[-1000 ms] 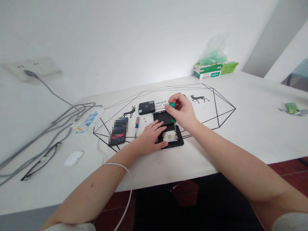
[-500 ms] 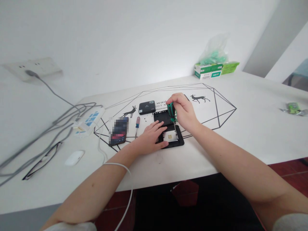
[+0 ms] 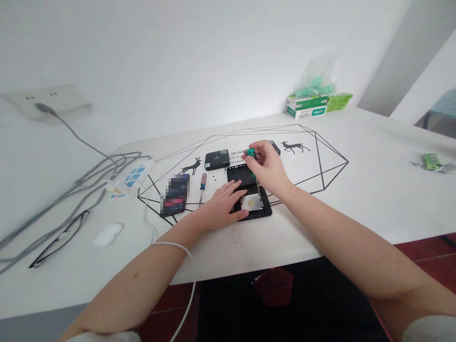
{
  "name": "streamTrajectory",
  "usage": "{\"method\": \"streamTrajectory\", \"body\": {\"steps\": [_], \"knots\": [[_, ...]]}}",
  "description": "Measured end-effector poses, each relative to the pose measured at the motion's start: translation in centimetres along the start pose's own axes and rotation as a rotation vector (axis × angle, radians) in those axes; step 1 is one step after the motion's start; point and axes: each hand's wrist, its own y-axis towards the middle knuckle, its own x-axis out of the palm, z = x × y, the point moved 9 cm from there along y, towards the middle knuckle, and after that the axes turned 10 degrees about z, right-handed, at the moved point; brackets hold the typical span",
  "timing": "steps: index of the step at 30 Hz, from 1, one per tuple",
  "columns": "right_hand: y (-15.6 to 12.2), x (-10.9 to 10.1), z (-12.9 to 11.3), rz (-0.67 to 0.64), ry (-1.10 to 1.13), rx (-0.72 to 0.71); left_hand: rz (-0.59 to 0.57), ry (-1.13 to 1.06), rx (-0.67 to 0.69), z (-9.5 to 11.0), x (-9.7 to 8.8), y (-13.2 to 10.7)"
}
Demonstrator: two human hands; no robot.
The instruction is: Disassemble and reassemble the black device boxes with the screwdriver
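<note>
An opened black device (image 3: 261,210) lies on the white table (image 3: 356,199), its metal board with a gold chip exposed. My left hand (image 3: 223,205) rests flat on its left side, fingers spread over the case. My right hand (image 3: 267,166) pinches the green handle of a screwdriver (image 3: 251,154), held upright with its shaft reaching down to the device. A black cover (image 3: 240,173) lies just behind the device, partly hidden by my right hand.
A blue-handled screwdriver (image 3: 203,183), a phone (image 3: 174,194) and a small black box (image 3: 217,159) lie to the left. Further left are a power strip (image 3: 131,179) with grey cables, glasses (image 3: 57,240) and a white mouse (image 3: 108,233). Green boxes (image 3: 313,103) stand at the back.
My right hand has shifted its grip up and down the green screwdriver handle, now pinching its top again. My left hand has stayed on the device.
</note>
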Motion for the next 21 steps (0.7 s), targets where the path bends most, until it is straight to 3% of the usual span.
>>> {"method": "streamTrajectory", "body": {"steps": [5, 11, 16, 21], "knots": [[0.4, -1.2, -0.6, 0.078, -0.074, -0.043, -0.016, 0.002, -0.004, 0.2, 0.0, 0.0], [0.2, -0.8, -1.6, 0.025, -0.023, -0.070, -0.037, 0.006, -0.001, 0.3, -0.1, 0.0], [0.3, -0.4, -1.2, 0.020, -0.142, -0.110, -0.033, 0.002, 0.004, 0.3, -0.1, -0.1], [0.7, -1.5, -0.8, 0.118, -0.178, -0.107, 0.039, -0.013, 0.038, 0.5, -0.5, 0.1]]}}
